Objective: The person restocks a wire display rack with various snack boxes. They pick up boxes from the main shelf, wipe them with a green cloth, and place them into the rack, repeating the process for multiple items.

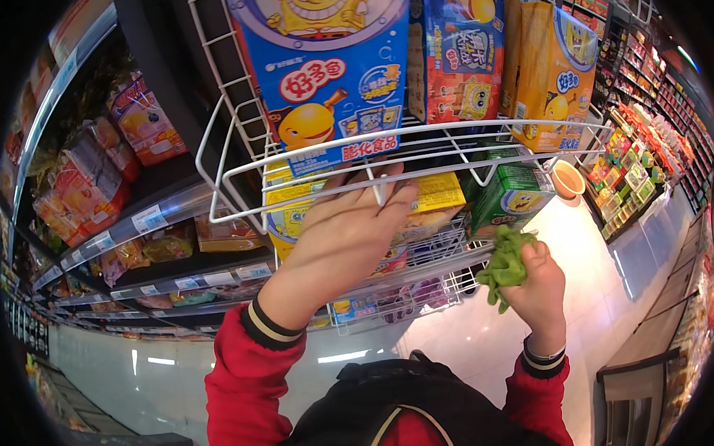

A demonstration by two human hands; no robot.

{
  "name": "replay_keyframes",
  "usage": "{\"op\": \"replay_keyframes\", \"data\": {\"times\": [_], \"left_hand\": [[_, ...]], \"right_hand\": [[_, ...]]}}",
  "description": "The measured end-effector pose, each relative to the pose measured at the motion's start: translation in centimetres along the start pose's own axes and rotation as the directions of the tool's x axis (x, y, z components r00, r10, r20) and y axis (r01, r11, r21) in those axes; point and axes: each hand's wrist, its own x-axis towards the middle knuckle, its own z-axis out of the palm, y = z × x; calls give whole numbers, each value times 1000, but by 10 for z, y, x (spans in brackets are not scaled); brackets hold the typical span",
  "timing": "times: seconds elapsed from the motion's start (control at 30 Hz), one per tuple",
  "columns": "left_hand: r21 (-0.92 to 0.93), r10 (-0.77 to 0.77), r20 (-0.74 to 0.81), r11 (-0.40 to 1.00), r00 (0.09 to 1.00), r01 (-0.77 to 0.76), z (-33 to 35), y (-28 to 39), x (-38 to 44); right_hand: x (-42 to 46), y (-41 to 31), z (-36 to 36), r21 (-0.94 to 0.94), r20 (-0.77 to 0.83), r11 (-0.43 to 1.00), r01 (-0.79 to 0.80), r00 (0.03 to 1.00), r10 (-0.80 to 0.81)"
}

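Note:
My left hand (348,232) reaches in at the white wire display rack (325,146), just below a large blue snack box (328,82) with a cartoon print. Its fingers pass behind the lower wires of the front rail, close to yellow snack boxes (435,193); the fingertips are partly hidden, so their grip is unclear. A crumpled green cloth (507,265) is bunched in my right hand (542,284), out to the right of the rack. Just above that cloth, a green snack box (512,197) stands on the lower tier.
Orange snack boxes (555,74) and a red-and-blue pack (463,54) share the upper tier. Store shelves (174,211) with bagged goods run along the left. A round orange container (568,179) and a produce-like display (632,166) stand right, beyond the pale tiled floor (455,343).

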Motion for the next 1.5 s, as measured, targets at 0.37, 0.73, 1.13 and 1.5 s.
{"op": "replay_keyframes", "data": {"times": [0.37, 0.73, 1.13, 1.5], "left_hand": [[-42, 37, -273, 998, 961, -51, -7, -30, -61], [-273, 83, -227, 951, 970, -145, 1, -9, -79], [-353, 246, -394, 849, 886, -393, 4, -33, -16], [-116, 272, -176, 949, 946, -294, 15, -58, -13]], "right_hand": [[1, -81, -1, 15, 149, 992, 124, 981, -125], [-2, -102, 5, 10, 142, 999, 54, 988, -55], [-1, -125, 2, 5, 114, 982, 188, 976, -188], [-3, -198, 37, 199, 185, 854, 481, 837, -515]]}}
